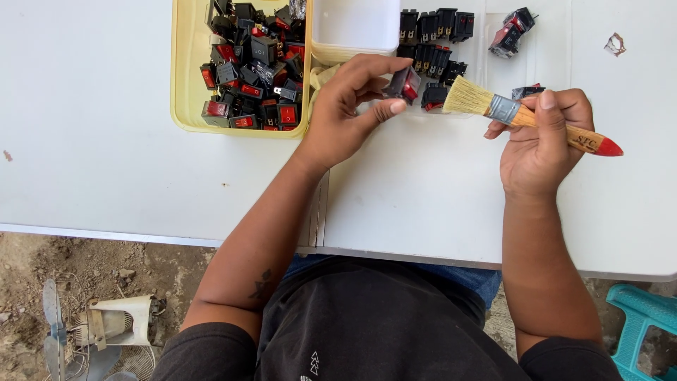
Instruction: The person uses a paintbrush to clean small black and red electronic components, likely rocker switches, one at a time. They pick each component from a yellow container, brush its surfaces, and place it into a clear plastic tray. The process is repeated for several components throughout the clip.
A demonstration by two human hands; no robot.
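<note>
The left hand [345, 113] pinches a small black-and-red rocker switch [404, 85] above the white worktop [423, 190]; light, rigid plastic, likely best held by its sides. The right hand [543, 134] grips a paintbrush [525, 116] by its wooden handle, bristles near the switch

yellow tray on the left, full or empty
Full, or close to it: the yellow tray holds a loose heap of black and red rocker switches, though a bare strip shows along its left side.

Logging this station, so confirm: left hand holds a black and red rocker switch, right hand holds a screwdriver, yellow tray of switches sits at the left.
Not quite. The head view shows the right hand holding a paintbrush with a wooden handle, not a screwdriver. The left hand does hold a rocker switch, and the yellow tray is at the left.
</note>
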